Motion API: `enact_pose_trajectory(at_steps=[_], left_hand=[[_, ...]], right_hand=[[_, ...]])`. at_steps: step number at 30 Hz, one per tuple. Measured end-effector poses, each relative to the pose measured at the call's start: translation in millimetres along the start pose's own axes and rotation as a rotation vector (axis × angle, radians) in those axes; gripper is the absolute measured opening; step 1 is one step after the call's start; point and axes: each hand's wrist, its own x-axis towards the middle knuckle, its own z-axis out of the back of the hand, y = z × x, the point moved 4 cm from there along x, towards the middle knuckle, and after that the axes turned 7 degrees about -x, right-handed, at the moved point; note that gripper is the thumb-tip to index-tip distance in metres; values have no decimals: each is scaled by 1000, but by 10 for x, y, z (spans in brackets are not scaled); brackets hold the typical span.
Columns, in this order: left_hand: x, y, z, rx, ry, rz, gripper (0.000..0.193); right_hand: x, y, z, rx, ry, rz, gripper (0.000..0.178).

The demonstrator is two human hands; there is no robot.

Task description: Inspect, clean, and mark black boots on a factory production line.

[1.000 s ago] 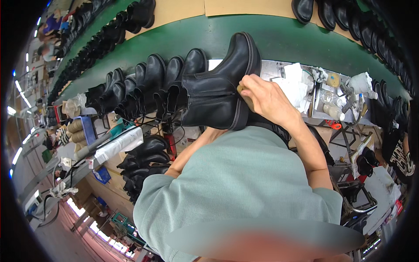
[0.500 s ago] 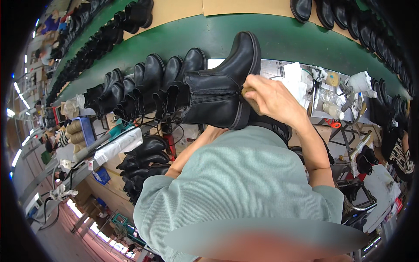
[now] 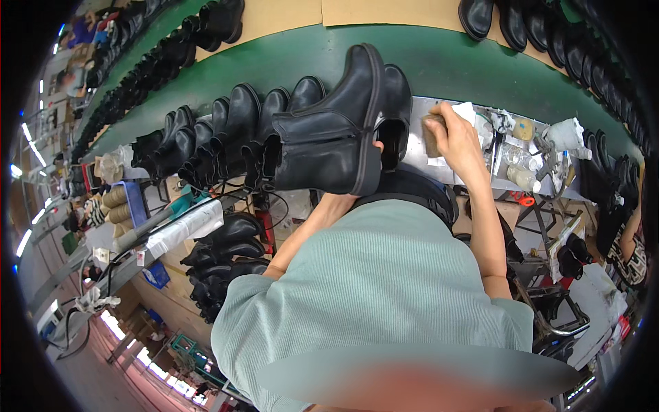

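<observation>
A black leather ankle boot with a side zip is held up in front of me, toe pointing away and sole edge to the right. My left hand grips it from beneath; most of that hand is hidden by the boot, and a fingertip shows by the heel. To the right, apart from the boot, my right hand pinches a small brown block, perhaps a sponge or eraser. Another black boot stands just behind the held one.
Several black boots line the bench at left. On the right of the metal worktop are white paper, plastic bottles and a spray gun. Beyond runs a green conveyor surface with more boots. Orange-handled scissors lie near the edge.
My right hand has left the boot's heel area and moved right with the brown block. The held boot has shifted slightly left, uncovering the boot behind it.
</observation>
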Motion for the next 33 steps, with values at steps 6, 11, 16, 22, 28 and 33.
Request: enact_pose_trajectory(at_steps=[6,11,16,22,28,33], left_hand=[[132,-358,61,42,138,-128,32],[239,-714,681,323,-107,-165,44],[390,-582,679,520,-294,-130,81],[577,-589,726,304,-93,-85,74],[504,-543,44,236,-8,-161,67],[639,-655,-537,444,6,-198,75]], right_hand=[[-150,-779,-661,-369,-102,-57,32],[-49,-745,-1102,293,201,-577,51],[-13,-878,-1543,887,162,-598,64],[103,-382,-786,857,126,-263,72],[299,-261,-506,1098,185,-235,65],[445,-269,-647,1583,172,-589,52]])
